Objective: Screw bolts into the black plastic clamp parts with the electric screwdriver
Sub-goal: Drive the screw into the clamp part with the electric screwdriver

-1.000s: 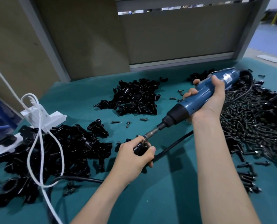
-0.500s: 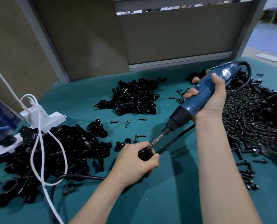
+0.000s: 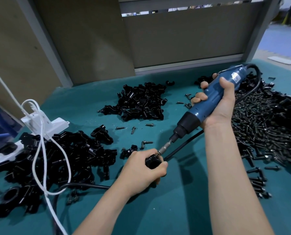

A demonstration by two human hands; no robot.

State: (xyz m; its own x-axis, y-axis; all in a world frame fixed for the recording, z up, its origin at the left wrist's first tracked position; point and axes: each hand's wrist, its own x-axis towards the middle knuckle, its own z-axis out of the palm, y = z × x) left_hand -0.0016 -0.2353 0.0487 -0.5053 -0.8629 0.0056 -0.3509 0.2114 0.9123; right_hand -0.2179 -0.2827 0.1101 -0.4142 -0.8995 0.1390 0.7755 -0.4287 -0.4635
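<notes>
My left hand [image 3: 144, 168] grips a small black clamp part [image 3: 152, 161] low over the teal table, most of the part hidden by my fingers. My right hand [image 3: 216, 106] holds the blue electric screwdriver [image 3: 209, 102], tilted down and to the left. Its metal bit [image 3: 165, 147] meets the top of the clamp part, where a bolt head just shows. A big heap of black bolts [image 3: 263, 126] lies to the right of my right arm.
Two piles of black clamp parts lie on the teal table [image 3: 183, 209], one at the middle back [image 3: 141, 102], one at the left [image 3: 53, 160]. Loose bolts [image 3: 132, 129] are scattered between them. A white power strip [image 3: 46, 124] with white cable sits left; the screwdriver's black cord [image 3: 183, 148] runs under my hands.
Both hands have shifted slightly right and down with the clamp part. The screwdriver has tipped steeper, its bit staying on the part.
</notes>
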